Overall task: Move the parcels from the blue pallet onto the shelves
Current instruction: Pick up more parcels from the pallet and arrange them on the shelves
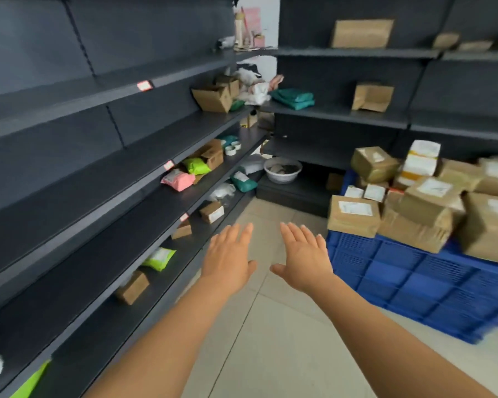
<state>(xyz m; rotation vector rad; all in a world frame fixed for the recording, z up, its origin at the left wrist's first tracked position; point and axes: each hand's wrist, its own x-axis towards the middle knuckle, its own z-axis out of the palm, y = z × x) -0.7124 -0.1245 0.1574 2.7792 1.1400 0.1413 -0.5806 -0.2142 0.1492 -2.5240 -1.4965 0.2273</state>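
A blue pallet [414, 285] lies on the floor at the right, piled with several brown cardboard parcels [354, 215] and a few white ones [420, 162]. Dark shelves [104, 202] run along the left wall and more shelves [339, 113] stand at the back. My left hand [227, 258] and my right hand [306, 255] are stretched out side by side over the floor, palms down, fingers apart, holding nothing. Both are left of the pallet's near corner.
The left shelves hold scattered parcels: a pink bag [177, 179], green bags [196, 165], small brown boxes [133, 287] and tape rolls [232, 147]. A white basin [282, 170] sits on the low corner shelf. Light floor tiles [270, 340] run between shelves and pallet.
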